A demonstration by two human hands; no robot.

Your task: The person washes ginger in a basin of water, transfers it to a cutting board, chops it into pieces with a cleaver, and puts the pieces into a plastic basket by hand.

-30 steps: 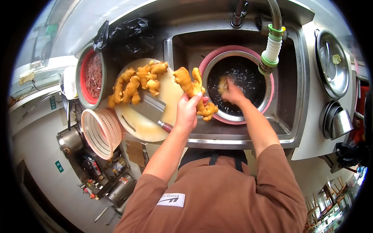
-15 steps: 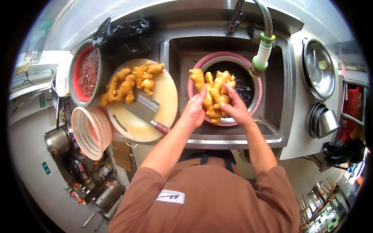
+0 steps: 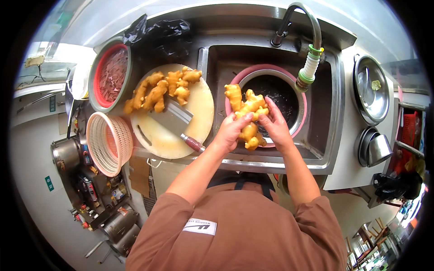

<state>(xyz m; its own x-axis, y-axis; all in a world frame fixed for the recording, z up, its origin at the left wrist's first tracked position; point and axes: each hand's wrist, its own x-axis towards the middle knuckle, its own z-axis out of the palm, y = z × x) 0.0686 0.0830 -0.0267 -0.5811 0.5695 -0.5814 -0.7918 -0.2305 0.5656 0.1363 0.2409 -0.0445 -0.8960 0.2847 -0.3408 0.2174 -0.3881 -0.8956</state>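
Observation:
A large knobbly ginger root (image 3: 248, 107) is held between my two hands above the sink. My left hand (image 3: 231, 130) grips it from the lower left, thumb on top. On the right side, my right hand (image 3: 275, 124) closes on it with the thumb across the front. Beneath it, a metal basin (image 3: 296, 128) sits with a pink basin (image 3: 231, 82) around it, dark water inside. More ginger (image 3: 156, 95) lies on the round cutting board (image 3: 199, 122) at left, beside a cleaver (image 3: 174, 121) whose handle points toward me.
A faucet with a green-and-white nozzle (image 3: 309, 65) hangs over the sink (image 3: 323, 135). At left are a red basket (image 3: 97, 86) of sliced pieces and a pale plastic basket (image 3: 97, 144). Metal bowls (image 3: 377, 149) and a metal basin (image 3: 371, 97) stand at right. A black bag (image 3: 169, 29) lies behind the board.
The ginger root has been turned in my hands, and its lower end now points down between them. My right fingers have shifted further round its side. The whole view has shifted slightly.

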